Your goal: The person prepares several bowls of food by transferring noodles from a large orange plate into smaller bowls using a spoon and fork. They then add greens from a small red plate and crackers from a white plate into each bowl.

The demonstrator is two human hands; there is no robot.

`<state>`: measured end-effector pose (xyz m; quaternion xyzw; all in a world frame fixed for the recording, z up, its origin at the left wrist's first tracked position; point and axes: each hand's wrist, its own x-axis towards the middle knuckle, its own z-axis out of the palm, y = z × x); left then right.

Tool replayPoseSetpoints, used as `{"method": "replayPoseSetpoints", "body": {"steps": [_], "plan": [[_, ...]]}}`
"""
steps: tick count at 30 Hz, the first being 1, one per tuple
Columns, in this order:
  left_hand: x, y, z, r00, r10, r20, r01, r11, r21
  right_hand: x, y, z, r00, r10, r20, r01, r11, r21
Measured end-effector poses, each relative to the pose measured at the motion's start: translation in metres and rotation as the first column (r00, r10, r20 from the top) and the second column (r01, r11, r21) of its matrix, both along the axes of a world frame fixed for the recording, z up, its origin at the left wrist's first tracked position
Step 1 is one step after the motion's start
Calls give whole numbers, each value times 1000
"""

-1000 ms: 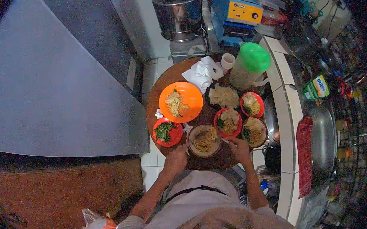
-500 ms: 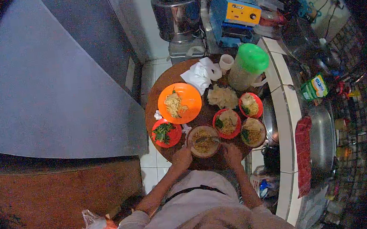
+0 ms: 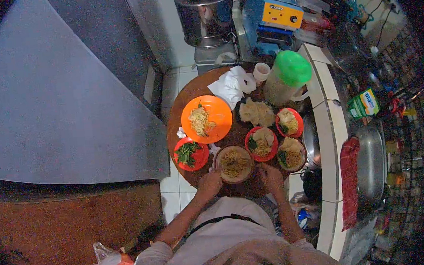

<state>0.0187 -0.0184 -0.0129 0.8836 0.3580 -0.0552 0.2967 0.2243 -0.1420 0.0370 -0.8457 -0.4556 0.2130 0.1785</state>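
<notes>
A bowl of noodles [image 3: 246, 175] stands at the table's near edge, in front of my body. My left hand [image 3: 210, 184] is closed on the left side of its rim. My right hand [image 3: 272, 177] is beside the right side of the bowl with its fingers curled together; whatever they hold is too dim to make out. Right of the bowl, a red bowl [image 3: 248, 152], a second red bowl [image 3: 299, 120] and a brown-rimmed bowl [image 3: 304, 162] hold noodles, greens and pale flat pieces. Cut greens fill a red plate [image 3: 205, 158] on the left.
An orange plate [image 3: 223, 112] with noodles lies on the round brown table [image 3: 182, 97]. Behind are white tissue or plastic [image 3: 228, 87], a pale crumpled heap [image 3: 256, 113], a cup [image 3: 261, 71] and a green-lidded pitcher [image 3: 292, 69]. A tiled counter [image 3: 327, 148] borders the right.
A utensil shape over the noodles in my bowl showed more clearly before. My right hand has shifted slightly up; my left hand stays at the rim. The view has moved a little.
</notes>
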Motion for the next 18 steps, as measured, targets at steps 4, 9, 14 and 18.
{"method": "replayPoseSetpoints", "body": {"steps": [4,9,14,18], "plan": [[5,-3,-13,1000,-13,-3,13,1000,21,-1,0,-16,997,46,64,-41,997,-69],[8,-5,-26,1000,10,-30,-9,1000,11,-3,5,-41,994,-14,105,9,999,41],[9,-7,-8,996,-3,-84,3,1000,-11,-2,11,-32,998,-35,53,36,999,-19],[6,-6,-27,997,79,-27,-80,996,-40,0,15,-20,997,-72,-35,69,994,-83]]}}
